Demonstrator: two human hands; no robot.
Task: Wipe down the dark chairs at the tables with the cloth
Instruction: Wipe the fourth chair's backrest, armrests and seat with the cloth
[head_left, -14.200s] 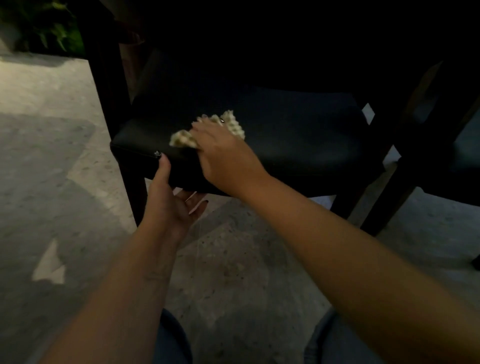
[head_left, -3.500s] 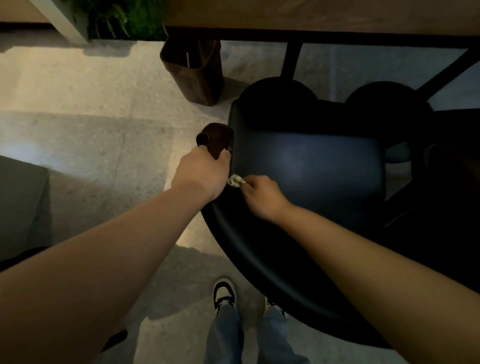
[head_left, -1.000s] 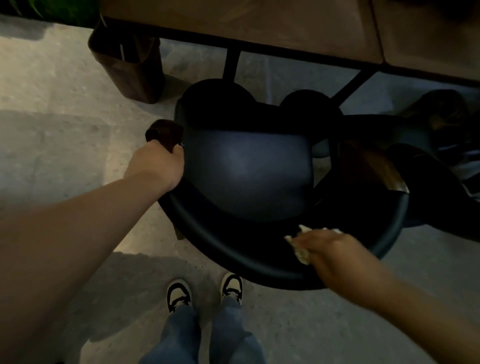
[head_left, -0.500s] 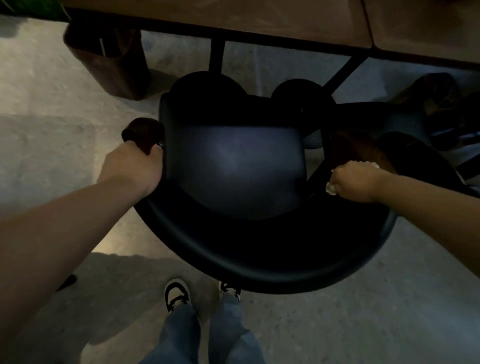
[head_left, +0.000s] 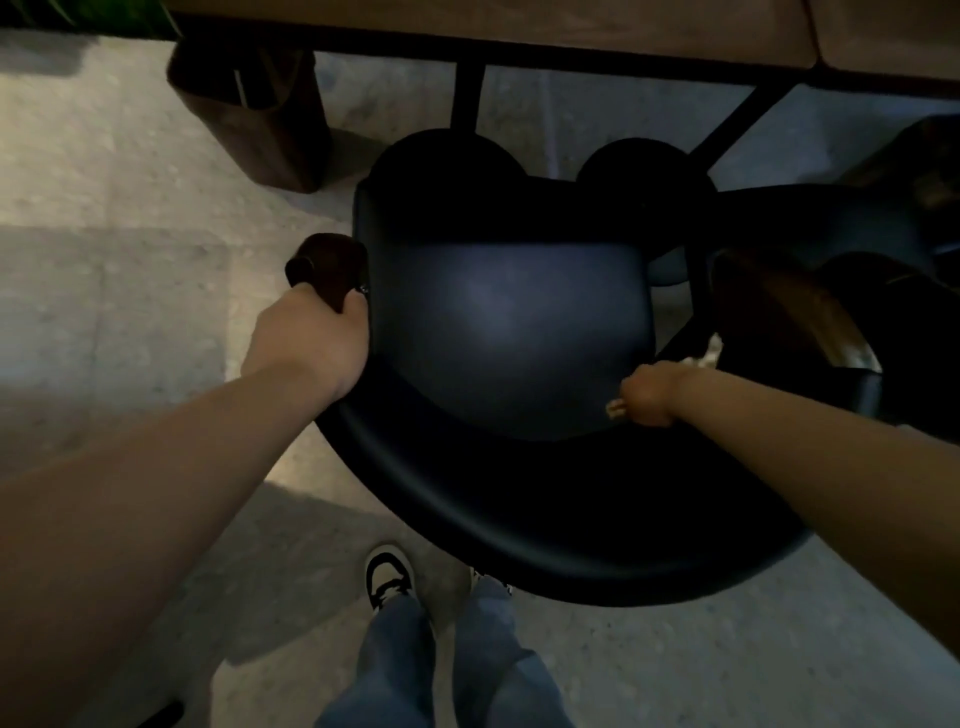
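While left hand (head_left: 311, 345) grips, cloth (head_left: 616, 409) moved inward

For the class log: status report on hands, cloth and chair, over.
Left hand grips chair armrest. Right hand holds cloth at seat edge. Nothing in the way.

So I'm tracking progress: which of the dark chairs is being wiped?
The near chair: the left hand grips its armrest, the right hand holds the cloth against it. The other stands untouched at right.
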